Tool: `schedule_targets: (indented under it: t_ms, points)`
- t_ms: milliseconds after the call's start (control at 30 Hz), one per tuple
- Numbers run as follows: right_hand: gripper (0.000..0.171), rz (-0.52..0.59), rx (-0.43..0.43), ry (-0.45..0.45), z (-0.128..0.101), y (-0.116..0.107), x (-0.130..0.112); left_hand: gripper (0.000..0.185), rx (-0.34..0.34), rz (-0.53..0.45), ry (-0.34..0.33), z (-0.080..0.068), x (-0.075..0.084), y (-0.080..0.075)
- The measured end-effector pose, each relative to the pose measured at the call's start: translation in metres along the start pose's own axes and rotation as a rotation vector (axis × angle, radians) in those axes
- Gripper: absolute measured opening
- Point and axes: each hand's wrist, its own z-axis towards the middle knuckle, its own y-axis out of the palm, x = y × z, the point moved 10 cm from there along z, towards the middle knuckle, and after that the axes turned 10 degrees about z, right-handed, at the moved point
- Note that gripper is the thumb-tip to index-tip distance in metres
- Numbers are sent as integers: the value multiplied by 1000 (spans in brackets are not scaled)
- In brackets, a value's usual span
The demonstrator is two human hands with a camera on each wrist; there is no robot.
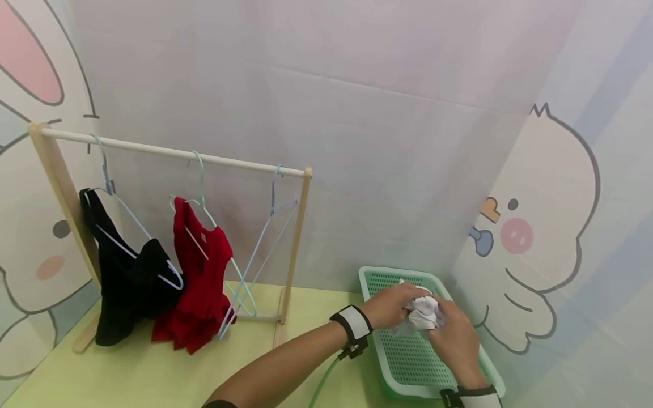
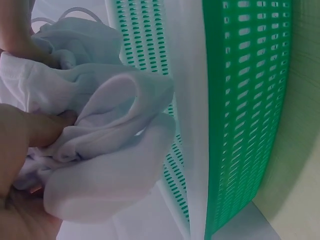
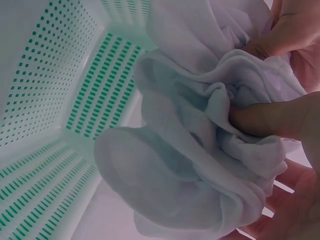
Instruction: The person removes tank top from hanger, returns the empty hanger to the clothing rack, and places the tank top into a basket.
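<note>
A bunched white cloth garment (image 1: 424, 313) is held between both hands, above a green plastic basket (image 1: 408, 391). My left hand (image 1: 390, 306) grips it from the left, and my right hand (image 1: 456, 337) grips it from the right. In the left wrist view the garment (image 2: 105, 185) hangs in loose folds beside the basket's rim, with the left thumb pressed into it. The right wrist view shows the right thumb pushed into the gathered folds of the garment (image 3: 200, 165). Its exact kind is hidden by the crumpling.
At the left stands a wooden rack (image 1: 168, 151) with a white rail. On it hang a black garment (image 1: 127, 294) and a red garment (image 1: 196, 283) on hangers, plus a bare pale blue hanger (image 1: 255, 255). A yellow tabletop (image 1: 245, 374) lies below.
</note>
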Motion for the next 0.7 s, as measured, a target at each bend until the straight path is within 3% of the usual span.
schedule_targets:
  t_ms: [233,467,700]
  points:
    - [59,-26,-44,72,-5,2,13,58,-19,76,-15,0,7,9]
    - [56,-64,-103,128,-6,6,22,52,3,256,-71,2,4,24]
    - [53,-86,-111,150,-8,3,27,53,10,246,-70,5,2,39]
